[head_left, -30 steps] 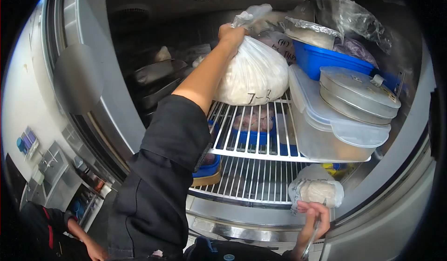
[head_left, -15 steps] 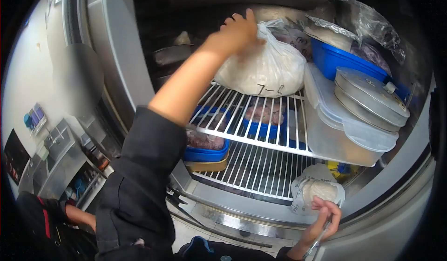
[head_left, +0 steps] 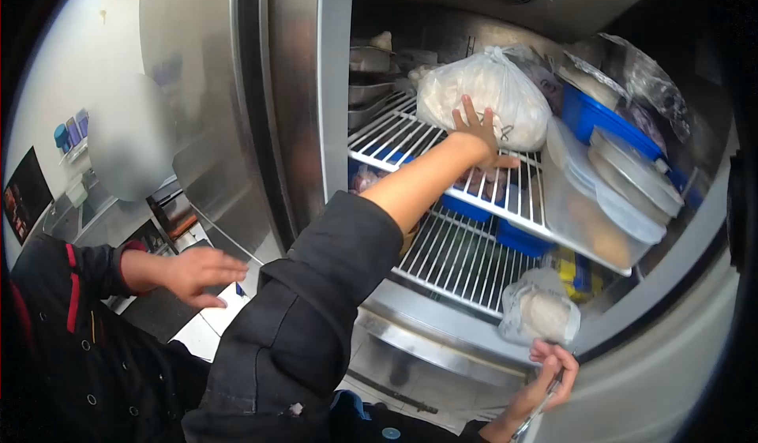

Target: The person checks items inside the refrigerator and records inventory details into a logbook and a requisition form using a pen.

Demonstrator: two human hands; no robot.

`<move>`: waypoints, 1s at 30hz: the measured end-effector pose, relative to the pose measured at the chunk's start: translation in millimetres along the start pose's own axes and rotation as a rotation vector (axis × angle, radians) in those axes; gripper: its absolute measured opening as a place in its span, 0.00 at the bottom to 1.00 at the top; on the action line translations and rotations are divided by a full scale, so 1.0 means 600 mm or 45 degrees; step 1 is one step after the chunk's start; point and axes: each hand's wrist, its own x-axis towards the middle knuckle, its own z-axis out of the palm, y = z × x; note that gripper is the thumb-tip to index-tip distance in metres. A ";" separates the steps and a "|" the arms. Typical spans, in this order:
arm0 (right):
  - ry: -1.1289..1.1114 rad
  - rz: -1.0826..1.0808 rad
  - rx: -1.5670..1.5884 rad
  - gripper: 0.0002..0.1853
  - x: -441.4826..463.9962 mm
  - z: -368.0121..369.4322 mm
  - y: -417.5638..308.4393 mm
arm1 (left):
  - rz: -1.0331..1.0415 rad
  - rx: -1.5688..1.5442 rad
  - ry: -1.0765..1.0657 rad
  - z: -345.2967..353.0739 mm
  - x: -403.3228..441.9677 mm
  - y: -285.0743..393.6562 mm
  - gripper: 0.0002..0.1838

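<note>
My left hand (head_left: 478, 139) reaches to the upper rack with its fingers spread against the front of a big knotted plastic bag (head_left: 450, 91) full of something pale. Handwriting shows on that bag, partly covered by my fingers. Low on the right, my right hand (head_left: 557, 376) is curled around a slim, shiny pen-like stick (head_left: 537, 415). Its fingertips are beside a small clear bag (head_left: 541, 317) with a pale, rounded lump inside. Whether those fingertips also grip the small bag, I cannot tell.
A lidded plastic container (head_left: 588, 206) stands right of the big bag, with round metal tins (head_left: 636, 174) on it. Behind is a blue tub (head_left: 588, 119) with foil. Blue trays (head_left: 521, 238) sit below the white wire rack (head_left: 387, 131). At left, a co-worker's hand (head_left: 197, 275) hangs near my sleeve.
My left hand has come down from the bag's knotted top to its lower front. The view has shifted left, and a co-worker's hand now shows there. My right hand stays low at the right.
</note>
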 end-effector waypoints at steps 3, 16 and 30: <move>0.012 0.060 0.006 0.10 -0.050 -0.040 -0.052 | 0.074 -0.039 0.064 -0.004 -0.045 -0.002 0.61; 0.248 -0.542 -0.744 0.16 -0.259 -0.300 -0.391 | 0.741 -1.373 -0.506 0.223 -0.582 0.042 0.26; 0.437 -0.758 -1.003 0.40 -0.269 -0.727 -0.452 | 0.600 -0.321 -1.523 0.914 -1.162 -0.132 0.15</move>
